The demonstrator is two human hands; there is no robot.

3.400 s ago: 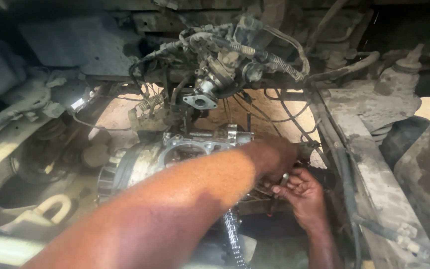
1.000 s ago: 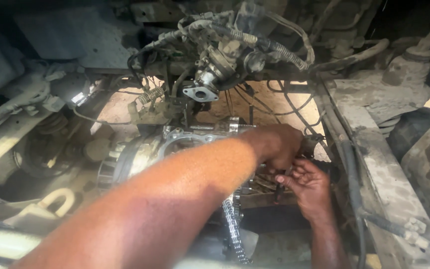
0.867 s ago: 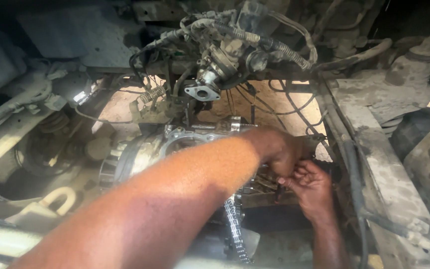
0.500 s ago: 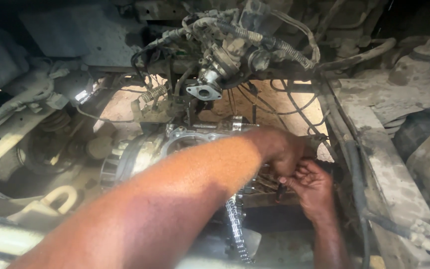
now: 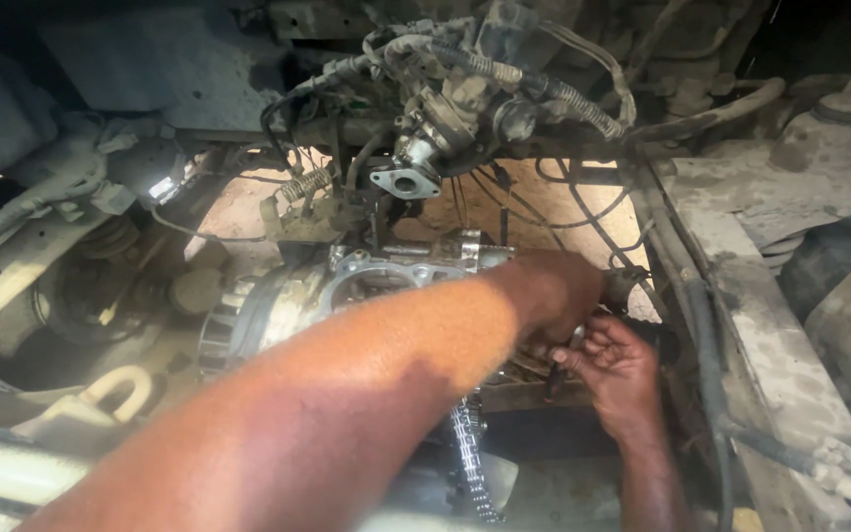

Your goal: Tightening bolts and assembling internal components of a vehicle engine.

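My left forearm crosses the view from the lower left, and my left hand [image 5: 561, 296] curls over the right side of a small engine [image 5: 278, 305]; its fingers are hidden. Just below it, my right hand [image 5: 615, 369] comes up from the bottom with its fingers pinched on a small shiny metal part [image 5: 576, 339]. The two hands touch at the engine's side. The engine's open round bore [image 5: 378, 279] faces up beside my left wrist. A timing chain [image 5: 468, 463] hangs down under my forearm.
A carburettor [image 5: 440, 123] tangled in hoses and wires hangs above the engine. A coil spring [image 5: 305, 183] sits at its left. A dusty frame rail [image 5: 780, 355] runs along the right, with cables beside it. Suspension parts [image 5: 91, 276] fill the left.
Both hands stay at the engine's right side with only small finger movements. The view has shifted slightly.
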